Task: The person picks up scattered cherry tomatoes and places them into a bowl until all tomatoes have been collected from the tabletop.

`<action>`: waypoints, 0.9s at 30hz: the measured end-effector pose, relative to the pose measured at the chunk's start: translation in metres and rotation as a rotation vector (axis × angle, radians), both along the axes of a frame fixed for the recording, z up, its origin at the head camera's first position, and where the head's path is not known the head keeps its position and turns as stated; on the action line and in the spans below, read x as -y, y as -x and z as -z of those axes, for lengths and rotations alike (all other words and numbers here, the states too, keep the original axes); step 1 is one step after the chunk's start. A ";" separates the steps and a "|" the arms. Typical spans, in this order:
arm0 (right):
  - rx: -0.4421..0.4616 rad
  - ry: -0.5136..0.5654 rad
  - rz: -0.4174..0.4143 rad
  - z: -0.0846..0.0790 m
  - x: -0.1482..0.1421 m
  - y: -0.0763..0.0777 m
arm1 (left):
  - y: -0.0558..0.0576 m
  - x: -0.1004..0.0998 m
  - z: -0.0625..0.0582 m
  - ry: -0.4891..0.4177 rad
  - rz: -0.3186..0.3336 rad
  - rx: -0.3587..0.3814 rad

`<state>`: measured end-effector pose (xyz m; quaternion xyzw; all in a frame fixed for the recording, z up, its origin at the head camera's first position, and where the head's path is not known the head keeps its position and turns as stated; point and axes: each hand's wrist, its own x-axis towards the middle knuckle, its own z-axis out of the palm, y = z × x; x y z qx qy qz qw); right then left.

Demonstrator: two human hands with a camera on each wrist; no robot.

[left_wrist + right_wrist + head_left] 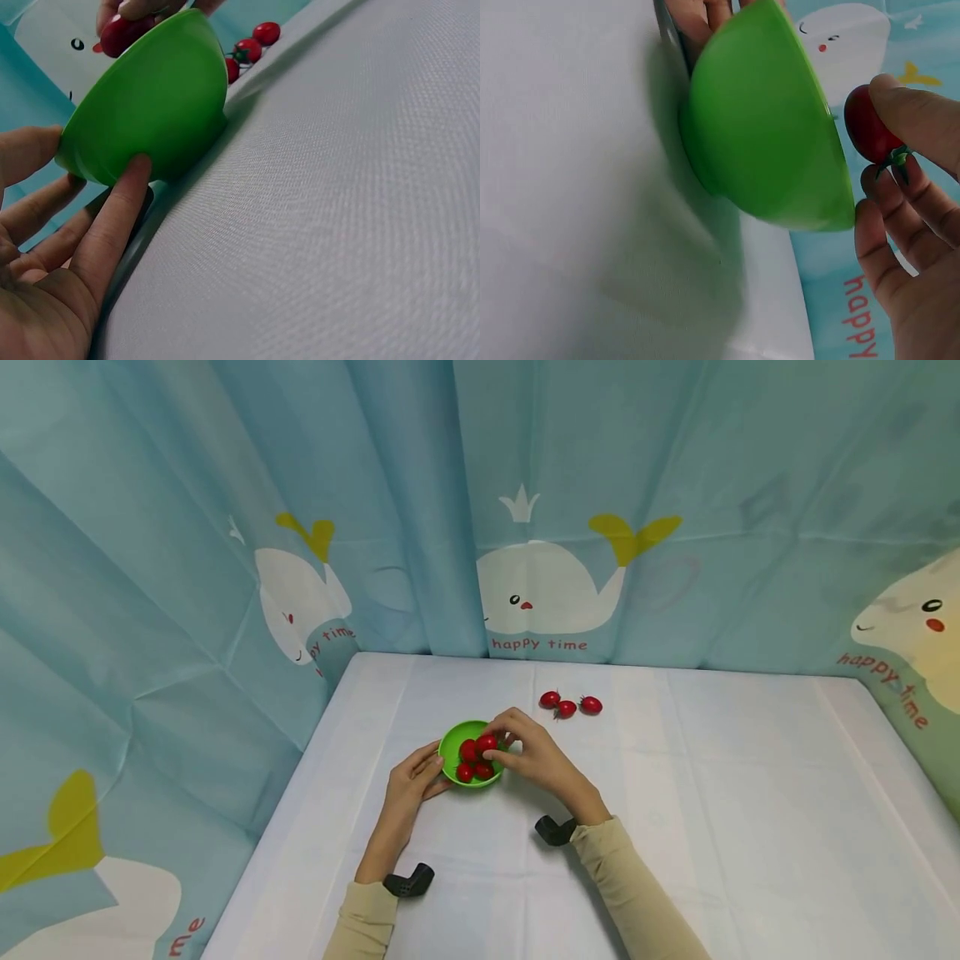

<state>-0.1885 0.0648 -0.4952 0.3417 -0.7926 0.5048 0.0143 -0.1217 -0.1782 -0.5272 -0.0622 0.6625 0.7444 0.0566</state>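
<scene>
A green bowl (448,753) stands on the white-covered table with several red cherry tomatoes (465,772) inside. My left hand (408,783) holds the bowl from the left, thumb at the rim and fingers against the outer wall, as the left wrist view shows. Over the bowl's right side, my right hand (538,758) pinches one cherry tomato (870,126) between thumb and fingers. That tomato has a green stem end and is level with the rim in the right wrist view. One right fingertip is right at the rim.
Three more cherry tomatoes (566,709) lie on the table (750,793) behind and right of the bowl. Blue curtains (390,510) printed with whales hang behind and at the left. A black wrist device (555,831) sits on each wrist.
</scene>
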 end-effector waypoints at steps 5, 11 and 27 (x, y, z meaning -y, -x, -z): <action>-0.037 -0.033 -0.032 -0.004 0.006 -0.004 | 0.000 0.000 -0.001 0.000 0.002 -0.008; -0.013 -0.124 -0.080 -0.006 0.010 -0.007 | 0.000 0.000 -0.002 -0.003 0.002 -0.005; -0.107 -0.341 -0.112 -0.010 0.012 -0.010 | 0.000 -0.001 0.001 0.001 0.001 -0.006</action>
